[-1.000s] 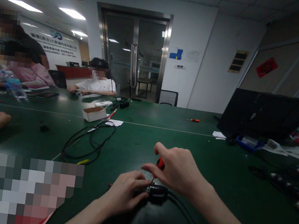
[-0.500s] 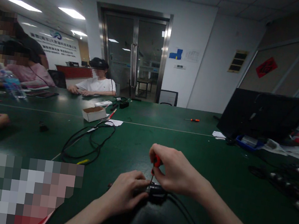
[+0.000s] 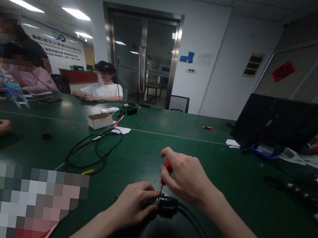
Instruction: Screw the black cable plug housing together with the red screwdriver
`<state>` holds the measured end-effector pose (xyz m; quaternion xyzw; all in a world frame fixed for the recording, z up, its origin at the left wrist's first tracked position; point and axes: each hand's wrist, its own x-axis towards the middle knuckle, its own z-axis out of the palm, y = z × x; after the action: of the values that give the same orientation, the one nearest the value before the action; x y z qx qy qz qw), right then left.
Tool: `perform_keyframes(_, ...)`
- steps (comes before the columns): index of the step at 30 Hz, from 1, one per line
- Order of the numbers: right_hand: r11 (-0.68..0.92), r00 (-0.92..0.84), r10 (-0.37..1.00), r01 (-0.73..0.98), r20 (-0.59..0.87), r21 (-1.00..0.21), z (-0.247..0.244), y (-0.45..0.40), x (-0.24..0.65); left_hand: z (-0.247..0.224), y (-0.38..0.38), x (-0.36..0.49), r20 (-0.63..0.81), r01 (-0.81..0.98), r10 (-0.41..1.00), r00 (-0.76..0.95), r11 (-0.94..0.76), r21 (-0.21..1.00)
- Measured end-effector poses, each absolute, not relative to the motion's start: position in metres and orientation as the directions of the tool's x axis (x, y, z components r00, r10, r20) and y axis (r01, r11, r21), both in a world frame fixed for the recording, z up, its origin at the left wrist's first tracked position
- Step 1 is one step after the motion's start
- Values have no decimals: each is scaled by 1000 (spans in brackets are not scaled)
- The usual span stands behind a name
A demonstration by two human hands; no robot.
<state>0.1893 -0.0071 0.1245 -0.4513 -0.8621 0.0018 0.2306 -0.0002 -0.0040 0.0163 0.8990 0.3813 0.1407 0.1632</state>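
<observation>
Right now you look to be partway through the screwdriver work, with the tool at the piece and nothing set aside as finished. The black device (image 3: 168, 203) lies on the near part of the desk (image 3: 146, 148), around the middle, with its dark cables (image 3: 190, 213) running off to the near right. Your left hand (image 3: 133, 201) lies over its left end, fingers bent across the top and thumb on the near side, so it seems to be held steady; most of that end is hidden underneath. Your right hand (image 3: 188, 173) is curled loosely around the red handle of the screwdriver (image 3: 168, 168), the index finger bent out above it and the thumb beside it. The shaft points down to the top of the device, just beside your left fingertips. So the tool is placed and the piece is braced; what is left is probably the rest of the turning. The tip is too small to make out, so you cannot tell from this view whether a screw is tight, loose or only half turned. A second screwdriver (image 3: 207, 127) lies on the far right part, well apart from you.
</observation>
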Motion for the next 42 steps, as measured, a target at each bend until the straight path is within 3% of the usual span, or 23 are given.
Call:
perform_keyframes(4, 579, -500, 780, 804, 376, -133, 127, -10, 191, 15, -4, -1, 148, 637, 729, 669, -664, 392)
perform_keyframes(9, 565, -494, 797, 812, 348, -142, 124, -8, 190, 15, -4, -1, 147, 639, 730, 667, -663, 390)
perform_keyframes(21, 698, -607, 715, 597, 346, -395, 127, -3, 199, 15, -4, 0, 156, 636, 722, 673, -674, 375)
perform_keyframes(25, 656, -595, 733, 493, 329, -572, 122, 0, 194, 13, -5, -1, 161, 635, 723, 672, -674, 377)
perform_keyframes(28, 622, -537, 766, 484, 352, -615, 116, 3, 187, 13, -5, -2, 152, 637, 725, 672, -671, 380)
perform_keyframes(31, 651, -518, 758, 554, 396, -519, 114, 2, 184, 14, -5, -1, 143, 640, 726, 672, -668, 381)
perform_keyframes(37, 642, -524, 739, 738, 424, -207, 123, -5, 191, 12, -4, -2, 160, 636, 725, 670, -671, 381)
perform_keyframes(42, 593, -507, 764, 796, 398, -124, 121, -4, 192, 11, -3, -2, 169, 634, 724, 669, -675, 377)
